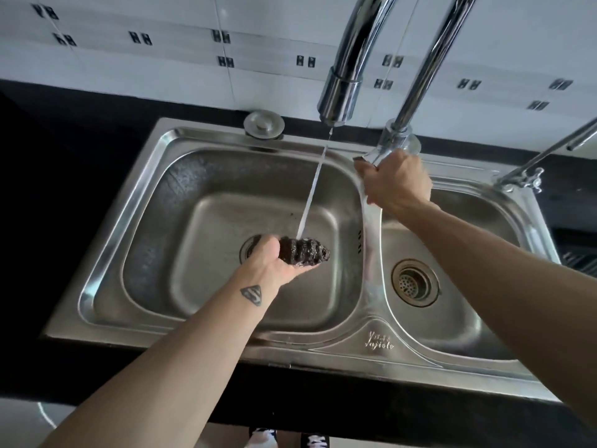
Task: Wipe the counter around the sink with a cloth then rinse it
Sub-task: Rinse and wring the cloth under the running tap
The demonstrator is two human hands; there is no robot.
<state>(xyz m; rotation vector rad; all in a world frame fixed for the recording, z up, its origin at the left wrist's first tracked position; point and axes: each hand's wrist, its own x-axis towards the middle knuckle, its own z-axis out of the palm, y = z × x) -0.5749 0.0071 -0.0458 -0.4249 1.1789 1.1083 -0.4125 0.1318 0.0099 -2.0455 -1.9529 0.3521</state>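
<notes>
My left hand [273,258] grips a dark, bunched-up wet cloth [305,252] over the left basin of a steel double sink [129,202]. A thin stream of water [311,195] falls from the chrome tap spout [339,98] onto the cloth. My right hand [395,182] is closed around the tap handle [371,156] at the base of the tap, behind the divider between the basins. The black counter [64,150] surrounds the sink.
The right basin has a round drain strainer [415,282]. A round steel cap [264,123] sits on the sink's back rim. A second, thinner tap [529,176] stands at the far right. White tiled wall [145,59] runs behind.
</notes>
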